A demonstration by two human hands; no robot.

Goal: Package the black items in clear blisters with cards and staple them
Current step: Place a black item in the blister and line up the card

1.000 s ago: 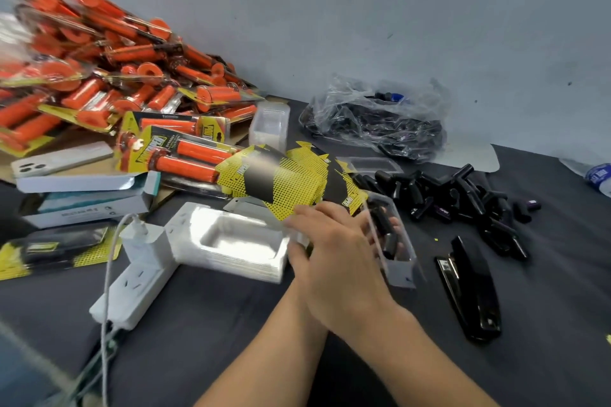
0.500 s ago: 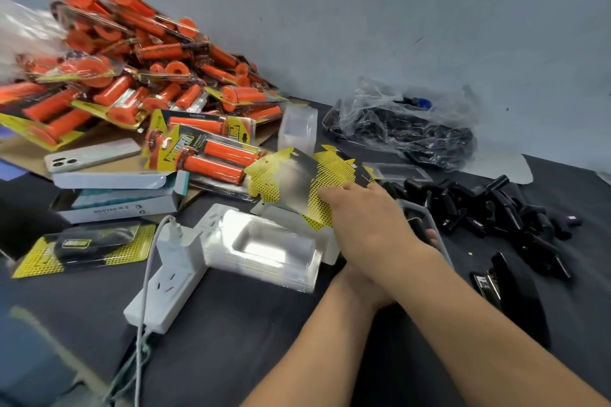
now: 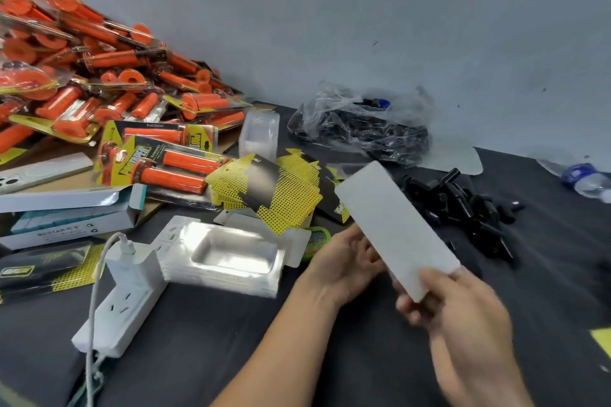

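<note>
A white card, blank side up, is tilted above the dark table. My right hand pinches its near end. My left hand grips its left edge with fingers curled under it; whatever lies beneath the card is hidden. Loose black items lie in a pile just beyond the card. A fanned stack of yellow-and-black cards sits left of it, with a stack of clear blisters in front. A finished black pack lies at far left.
A heap of packaged orange grips fills the back left. A clear bag of black items sits against the wall. A white power strip with cable lies front left, boxes behind it, a water bottle at far right.
My right hand has come off the card stack with one card, now held blank side up in front of me. The blister with black items that my left hand held is out of sight.
</note>
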